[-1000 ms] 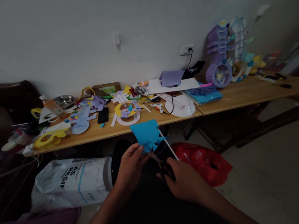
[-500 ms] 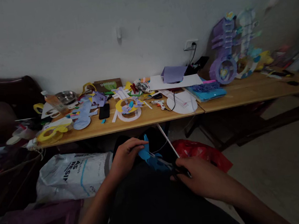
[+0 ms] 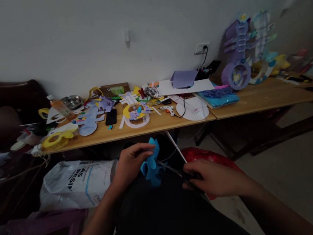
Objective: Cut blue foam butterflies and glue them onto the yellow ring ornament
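Observation:
My left hand pinches a blue paper cutout with a jagged, wavy edge between thumb and fingers, above my lap. My right hand is closed round the dark handles of a pair of scissors. The blades point left and their tips are at the paper's right side; whether they touch it I cannot tell. Under the cutout, more blue paper shows dimly against my dark clothing.
On the wooden table lie a glue gun, a phone, paper scraps and a yellow-and-purple paper ring. Purple models stand at right. Below are a white sack, a red bag and a white stick.
The blue paper has turned in my left hand and shows a broader face. The scissors have swung with my right hand and shifted slightly. The view has moved a little.

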Motion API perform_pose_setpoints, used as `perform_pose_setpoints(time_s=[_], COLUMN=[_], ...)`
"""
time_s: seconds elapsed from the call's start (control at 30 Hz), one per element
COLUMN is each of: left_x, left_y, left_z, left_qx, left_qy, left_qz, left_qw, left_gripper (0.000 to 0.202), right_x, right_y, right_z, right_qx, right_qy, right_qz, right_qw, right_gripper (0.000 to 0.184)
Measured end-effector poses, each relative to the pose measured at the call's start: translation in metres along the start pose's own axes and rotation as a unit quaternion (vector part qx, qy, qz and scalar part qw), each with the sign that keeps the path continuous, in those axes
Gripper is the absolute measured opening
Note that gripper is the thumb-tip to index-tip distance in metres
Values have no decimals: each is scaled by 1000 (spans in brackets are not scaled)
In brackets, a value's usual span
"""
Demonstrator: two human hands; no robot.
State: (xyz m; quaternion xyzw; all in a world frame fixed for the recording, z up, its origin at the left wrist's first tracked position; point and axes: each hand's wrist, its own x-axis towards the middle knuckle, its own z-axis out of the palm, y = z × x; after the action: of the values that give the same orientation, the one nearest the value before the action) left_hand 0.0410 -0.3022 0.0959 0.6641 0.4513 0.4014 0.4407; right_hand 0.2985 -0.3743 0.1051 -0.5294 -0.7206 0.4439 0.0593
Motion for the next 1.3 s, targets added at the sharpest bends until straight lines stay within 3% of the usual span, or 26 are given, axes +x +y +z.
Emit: perform_pose_setpoints(time_s=[0.27,0.6,0.8,1.03,1.3], left_x=[0,-4,-2,-2,-3], left_y=[11,18,23,24,20], left_z=[-3,-10,-7,-4,-4], left_qx=[-30,8,5,-69,-58], left_qy=[30,10,-11,-20,-15], left_qz=[2,13,16,-16,-15], left_qw=[999,1000,1000,997,998], left_gripper=[10,17,13,15,12], right_x=[6,13,20,20,23], right_y=[-3,6,6,2,9], right_z=[-11,-8,-7,-6,-2], right_qx=[27,102,87,116,109], right_qy=[-39,-109,-88,-75,-47], right_qz=[-28,-48,-41,-29,-49], right_qw=[998,988,991,990,992], right_gripper=[35,28,28,26,25])
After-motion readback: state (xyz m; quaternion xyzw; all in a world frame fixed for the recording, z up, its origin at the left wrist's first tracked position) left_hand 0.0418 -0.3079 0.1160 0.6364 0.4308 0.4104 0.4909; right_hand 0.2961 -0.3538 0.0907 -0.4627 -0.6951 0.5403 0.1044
